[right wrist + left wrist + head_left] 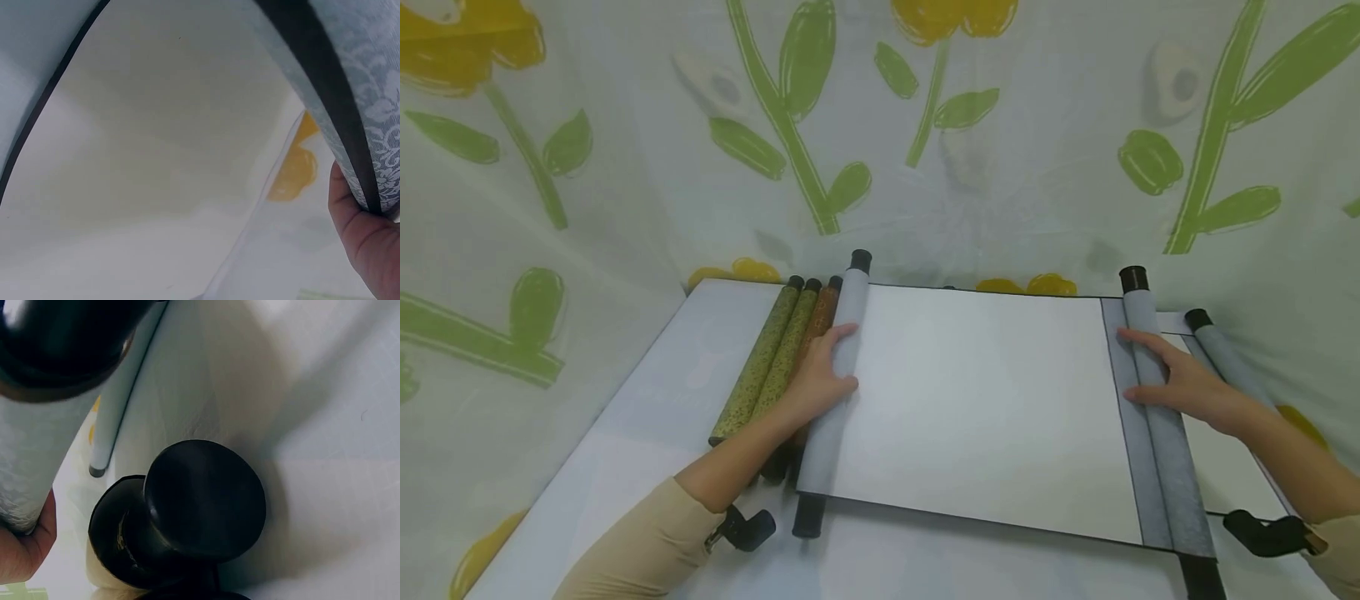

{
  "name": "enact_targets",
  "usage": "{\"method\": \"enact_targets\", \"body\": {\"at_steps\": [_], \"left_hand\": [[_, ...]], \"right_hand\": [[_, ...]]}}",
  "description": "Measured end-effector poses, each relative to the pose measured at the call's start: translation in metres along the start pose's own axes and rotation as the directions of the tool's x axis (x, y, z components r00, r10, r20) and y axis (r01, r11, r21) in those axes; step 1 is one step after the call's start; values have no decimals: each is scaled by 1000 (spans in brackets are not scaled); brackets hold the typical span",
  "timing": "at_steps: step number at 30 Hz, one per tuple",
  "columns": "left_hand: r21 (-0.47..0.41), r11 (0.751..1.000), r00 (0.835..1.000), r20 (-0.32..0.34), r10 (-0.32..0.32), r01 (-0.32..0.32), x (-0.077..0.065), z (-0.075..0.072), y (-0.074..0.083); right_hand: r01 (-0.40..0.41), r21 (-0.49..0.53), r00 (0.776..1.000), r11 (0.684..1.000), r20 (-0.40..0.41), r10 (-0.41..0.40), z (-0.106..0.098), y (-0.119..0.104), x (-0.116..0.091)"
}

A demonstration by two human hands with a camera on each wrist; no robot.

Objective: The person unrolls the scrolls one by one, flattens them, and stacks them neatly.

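A hanging scroll with blank white paper (pixel 985 400) lies partly unrolled between both hands, with grey-blue patterned backing and black knobs at the roller ends. My left hand (pixel 816 379) grips the left roll (pixel 823 450) around its middle, thumb and fingers spread along it. On the opposite side my right hand (pixel 1191 383) holds the right roll (pixel 1172 475), which has a grey-blue strip beside it. In the right wrist view, the right hand (pixel 369 244) curls around the patterned roll (pixel 384 119) with a black band along it. The left wrist view shows the left hand (pixel 28 550) under its roll.
Two green speckled rolls (pixel 756 367) and a brown roll (pixel 822 321) lie side by side left of the scroll. Another partly opened scroll (pixel 1225 467) sits at the right, partly under the first. All rest on a white table (pixel 647 417) against a flowered curtain (pixel 1037 192).
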State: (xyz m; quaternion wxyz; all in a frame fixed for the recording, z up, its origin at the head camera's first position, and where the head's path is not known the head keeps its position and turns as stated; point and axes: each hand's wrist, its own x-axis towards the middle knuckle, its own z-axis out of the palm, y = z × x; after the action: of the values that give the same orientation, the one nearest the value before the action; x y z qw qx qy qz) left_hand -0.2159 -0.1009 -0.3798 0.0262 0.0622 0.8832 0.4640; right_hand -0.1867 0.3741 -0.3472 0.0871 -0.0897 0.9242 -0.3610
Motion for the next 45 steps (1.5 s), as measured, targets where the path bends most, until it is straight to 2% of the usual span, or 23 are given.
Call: {"method": "enact_targets", "body": {"at_steps": [3,9,16,23,26,37,45], "left_hand": [[7,1000,1000,-4,21,-21,1,-1,-2],[-23,1000,1000,14,11,-10,0,-2,-4],[-64,997,998,-40,41,-44,-2,-2,-1],[-57,998,1000,-27,-2,0,-1,0,2],[-49,999,1000,-24,-1,0,-1,0,3],[-20,997,996,-40,77,-78,-4,-3,1],[-42,998,998,-47,36,-38,-2,-5,-1]], "right_hand": [[8,0,1000,1000,-2,-8,-1,1,-1],[33,14,999,999,-2,-33,-4,10,-1],[58,-48,997,997,-54,-61,-10,20,-4],[54,-38,998,998,-39,-55,-16,22,-2],[58,-28,998,998,-35,-59,-17,23,-2],[57,1,998,998,-24,-57,-23,27,-4],[57,-30,997,998,-43,-58,-30,27,-5]]}}
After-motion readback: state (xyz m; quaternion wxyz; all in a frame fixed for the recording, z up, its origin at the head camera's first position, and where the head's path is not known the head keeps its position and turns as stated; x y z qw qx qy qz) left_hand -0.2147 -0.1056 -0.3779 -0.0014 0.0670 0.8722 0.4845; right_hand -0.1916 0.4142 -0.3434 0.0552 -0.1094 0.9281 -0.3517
